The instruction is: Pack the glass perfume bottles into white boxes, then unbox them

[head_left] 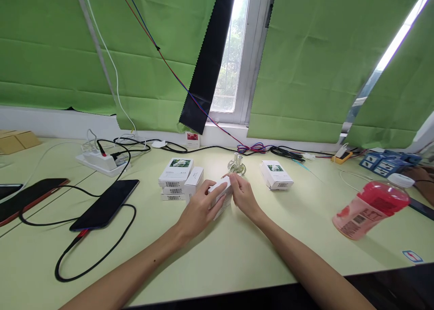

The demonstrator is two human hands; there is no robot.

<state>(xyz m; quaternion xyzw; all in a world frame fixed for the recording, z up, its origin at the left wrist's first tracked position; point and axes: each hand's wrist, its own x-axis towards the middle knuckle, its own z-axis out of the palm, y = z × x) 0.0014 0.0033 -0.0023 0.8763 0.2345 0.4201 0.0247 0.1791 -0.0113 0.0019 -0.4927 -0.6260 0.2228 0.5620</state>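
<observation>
Both my hands meet over a small white box (222, 197) on the pale green table (237, 251). My left hand (200, 208) wraps its fingers round the box's left side. My right hand (242, 194) grips the box's right end with bent fingers. Just behind the box stand two small glass bottles (236, 164). A stack of white boxes with a flower picture (176, 178) lies to the left, with another white box (195, 180) leaning beside it. More such boxes (276, 174) lie to the right.
A black phone (106, 204) on a cable and a red-edged phone (32, 197) lie at the left, near a power strip (98, 160). A pink bottle with a white cap (371, 209) stands at the right. Another person's hand (418, 174) shows at the far right. Cables run along the wall.
</observation>
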